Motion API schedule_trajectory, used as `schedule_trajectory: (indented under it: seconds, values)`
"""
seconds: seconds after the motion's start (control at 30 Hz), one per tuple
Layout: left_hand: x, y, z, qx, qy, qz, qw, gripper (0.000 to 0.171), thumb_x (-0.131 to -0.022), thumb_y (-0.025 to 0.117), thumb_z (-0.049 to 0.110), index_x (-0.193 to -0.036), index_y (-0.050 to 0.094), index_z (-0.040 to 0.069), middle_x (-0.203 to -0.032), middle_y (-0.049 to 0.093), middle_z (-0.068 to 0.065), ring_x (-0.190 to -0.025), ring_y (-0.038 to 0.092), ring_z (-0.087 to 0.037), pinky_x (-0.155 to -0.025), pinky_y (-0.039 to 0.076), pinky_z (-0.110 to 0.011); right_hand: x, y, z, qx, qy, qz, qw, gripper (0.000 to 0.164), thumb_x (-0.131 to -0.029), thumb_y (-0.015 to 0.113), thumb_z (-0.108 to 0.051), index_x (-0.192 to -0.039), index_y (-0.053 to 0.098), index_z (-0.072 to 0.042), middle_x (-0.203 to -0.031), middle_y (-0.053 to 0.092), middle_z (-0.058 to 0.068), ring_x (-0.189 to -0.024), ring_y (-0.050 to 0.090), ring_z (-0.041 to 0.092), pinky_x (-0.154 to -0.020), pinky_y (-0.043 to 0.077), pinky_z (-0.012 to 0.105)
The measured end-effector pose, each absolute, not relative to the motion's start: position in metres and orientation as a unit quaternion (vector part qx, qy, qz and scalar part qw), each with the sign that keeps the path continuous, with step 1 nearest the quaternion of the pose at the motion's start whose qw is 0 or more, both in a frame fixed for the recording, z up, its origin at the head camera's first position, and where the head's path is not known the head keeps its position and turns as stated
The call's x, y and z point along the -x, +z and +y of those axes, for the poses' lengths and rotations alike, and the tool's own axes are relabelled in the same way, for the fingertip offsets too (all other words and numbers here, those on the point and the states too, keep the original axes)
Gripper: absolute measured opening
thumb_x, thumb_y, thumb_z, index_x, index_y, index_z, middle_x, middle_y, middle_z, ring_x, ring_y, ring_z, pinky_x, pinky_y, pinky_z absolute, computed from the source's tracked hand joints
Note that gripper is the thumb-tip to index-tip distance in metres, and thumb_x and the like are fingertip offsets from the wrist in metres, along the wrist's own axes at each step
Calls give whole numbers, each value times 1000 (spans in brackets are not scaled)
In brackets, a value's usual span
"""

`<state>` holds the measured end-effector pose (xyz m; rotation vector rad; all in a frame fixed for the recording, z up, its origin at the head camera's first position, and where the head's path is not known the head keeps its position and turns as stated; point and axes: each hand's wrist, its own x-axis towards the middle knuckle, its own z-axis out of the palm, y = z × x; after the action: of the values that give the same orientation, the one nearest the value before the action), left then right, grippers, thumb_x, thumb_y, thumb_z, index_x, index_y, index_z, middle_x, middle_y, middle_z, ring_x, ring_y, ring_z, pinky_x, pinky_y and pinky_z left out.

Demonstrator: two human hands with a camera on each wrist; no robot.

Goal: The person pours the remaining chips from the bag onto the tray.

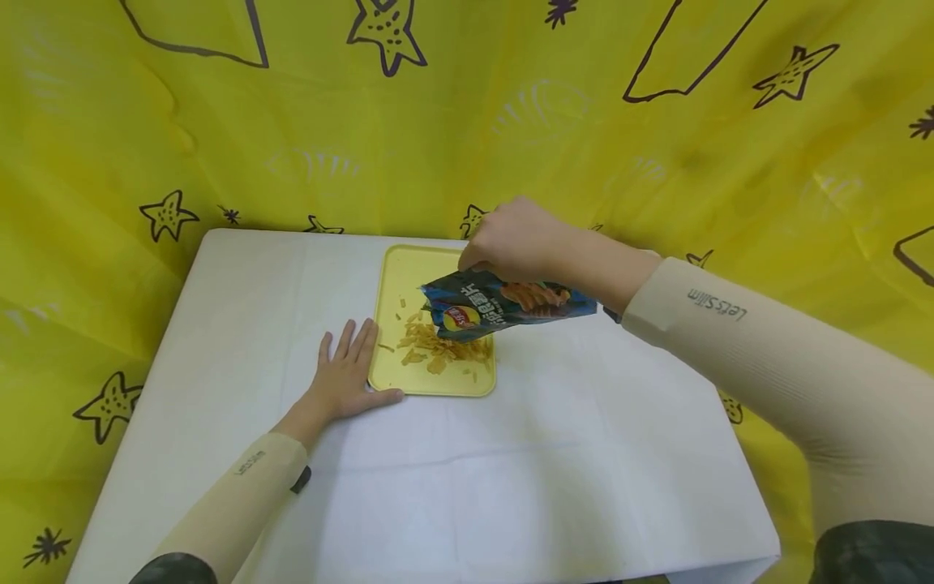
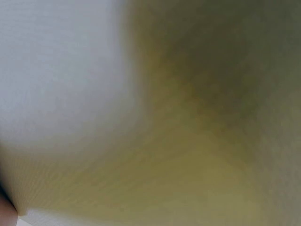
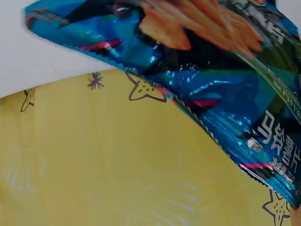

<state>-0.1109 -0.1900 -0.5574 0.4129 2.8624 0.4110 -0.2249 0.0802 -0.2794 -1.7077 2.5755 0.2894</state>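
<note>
My right hand (image 1: 514, 238) grips a dark blue bag of potato chips (image 1: 503, 304) by its upper edge, above a yellow tray (image 1: 397, 268). The bag tilts with one end low over the tray, and its printed front also fills the top of the right wrist view (image 3: 188, 70). Broken potato chips (image 1: 430, 341) lie heaped on the tray's near half, a few scattered around the pile. Fingers spread and straight, my left hand (image 1: 346, 377) rests on the table with its fingertips and thumb at the tray's left near corner. The left wrist view is mostly blurred.
A white cloth covers the table (image 1: 438, 487), its far edge just behind the tray. Beyond it hangs a yellow curtain (image 1: 452, 122) printed with stars. Beige sleeves cover both forearms.
</note>
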Motion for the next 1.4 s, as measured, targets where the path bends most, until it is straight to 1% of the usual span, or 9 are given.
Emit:
schedule_trajectory:
  seconds: [0.23, 0.37, 0.53, 0.67, 0.77, 0.87, 1.07, 1.23, 1.4]
  values:
    - [112, -557, -190, -141, 138, 974, 111, 126, -79, 46, 87, -160, -5, 5, -168, -7, -11, -153, -13, -34, -117, -11, -62, 224, -277, 79, 549, 100, 830, 16, 18, -98, 64, -20, -100, 80, -29, -82, 75, -6, -54, 49, 15, -46, 40, 32]
    - [112, -556, -189, -145, 141, 974, 106, 126, -79, 49, 86, -160, -3, 4, -168, -5, -12, -153, -11, -36, -117, -10, -63, 223, -275, 79, 546, 100, 831, 21, 18, -98, 64, -20, -100, 80, -28, -84, 75, -6, -55, 51, 15, -46, 42, 33]
    - [111, -554, -189, -145, 140, 974, 103, 126, -78, 50, 85, -160, -2, 4, -168, -4, -12, -154, -10, -36, -117, -9, -63, 225, -275, 82, 545, 80, 834, 17, 17, -97, 67, -19, -103, 80, -27, -90, 77, -6, -64, 65, 18, -53, 52, 37]
    - [112, -554, -189, -146, 141, 974, 104, 126, -79, 51, 84, -160, -2, 4, -168, -4, -12, -153, -11, -36, -117, -10, -63, 228, -277, 84, 543, 101, 834, 18, 19, -98, 64, -20, -102, 80, -29, -89, 77, -7, -61, 63, 17, -49, 48, 35]
    - [112, -553, -189, -146, 143, 974, 103, 126, -79, 52, 84, -160, -2, 3, -168, -4, -13, -153, -10, -37, -117, -9, -64, 228, -279, 83, 544, 108, 831, 22, 20, -99, 62, -21, -102, 80, -30, -86, 76, -7, -56, 56, 15, -47, 44, 33]
    - [111, -554, -190, -147, 145, 973, 102, 126, -79, 51, 84, -160, -2, 4, -168, -4, -13, -153, -10, -37, -117, -9, -64, 226, -278, 83, 550, 87, 831, 14, 18, -98, 64, -20, -104, 80, -27, -85, 76, -6, -55, 56, 16, -47, 45, 33]
    - [112, -556, -190, -146, 147, 972, 107, 126, -79, 49, 85, -160, -4, 4, -168, -5, -12, -153, -12, -36, -116, -12, -63, 226, -280, 88, 549, 82, 832, 1, 16, -97, 67, -21, -103, 80, -28, -84, 75, -7, -54, 52, 15, -46, 43, 33]
    - [112, -557, -189, -143, 143, 973, 110, 126, -79, 47, 86, -160, -5, 5, -168, -7, -11, -153, -14, -34, -117, -12, -62, 226, -284, 90, 542, 96, 835, 8, 16, -97, 66, -24, -103, 80, -31, -85, 75, -9, -54, 53, 14, -47, 46, 33]
    - [111, -557, -189, -141, 146, 973, 107, 126, -79, 49, 85, -160, -3, 4, -168, -5, -12, -153, -11, -36, -117, -11, -63, 227, -286, 89, 548, 90, 832, 10, 16, -97, 66, -21, -101, 80, -29, -83, 74, -7, -56, 54, 15, -47, 45, 34]
